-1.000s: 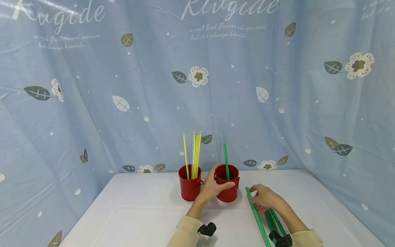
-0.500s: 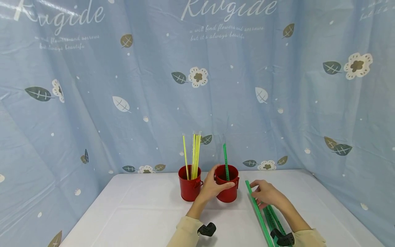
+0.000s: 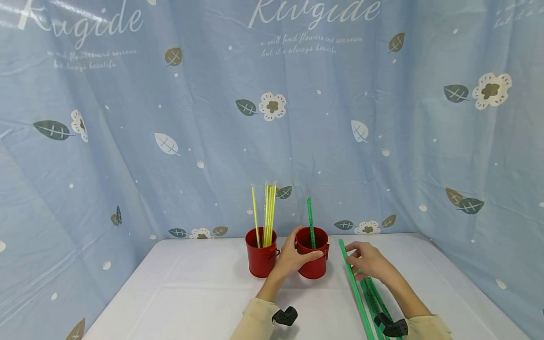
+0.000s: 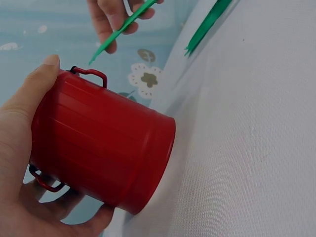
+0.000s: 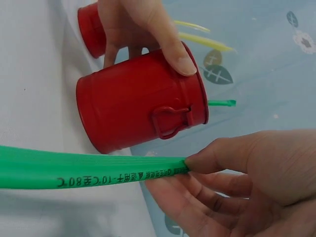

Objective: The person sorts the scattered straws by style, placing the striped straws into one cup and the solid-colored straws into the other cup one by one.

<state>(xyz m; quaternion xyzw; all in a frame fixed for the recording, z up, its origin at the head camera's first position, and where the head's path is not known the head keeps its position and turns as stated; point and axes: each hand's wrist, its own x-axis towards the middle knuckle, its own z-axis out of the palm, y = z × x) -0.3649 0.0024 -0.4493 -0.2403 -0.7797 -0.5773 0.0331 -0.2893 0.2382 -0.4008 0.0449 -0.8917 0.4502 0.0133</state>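
A red metal bucket (image 3: 313, 268) with small side handles stands on the white table, one green straw (image 3: 311, 222) upright in it. My left hand (image 3: 293, 255) holds this bucket, thumb along the front near the rim and fingers round the far side. To its right, my right hand (image 3: 369, 260) pinches a long green straw (image 5: 98, 170) with printed lettering near its upper end. That end is raised beside the bucket, apart from it, and the straw slants down toward the table's front. Several more green straws (image 3: 374, 297) lie under the right forearm, partly hidden by it.
Left of the held bucket stands a second red bucket (image 3: 260, 264) with several yellow straws (image 3: 268, 212) in wrappers, close to the left wrist. A blue printed curtain (image 3: 204, 118) hangs behind the white table (image 3: 191, 283).
The right hand has risen and moved slightly away from me, carrying the upper end of the green straw up with it. The left hand and both buckets have stayed put.
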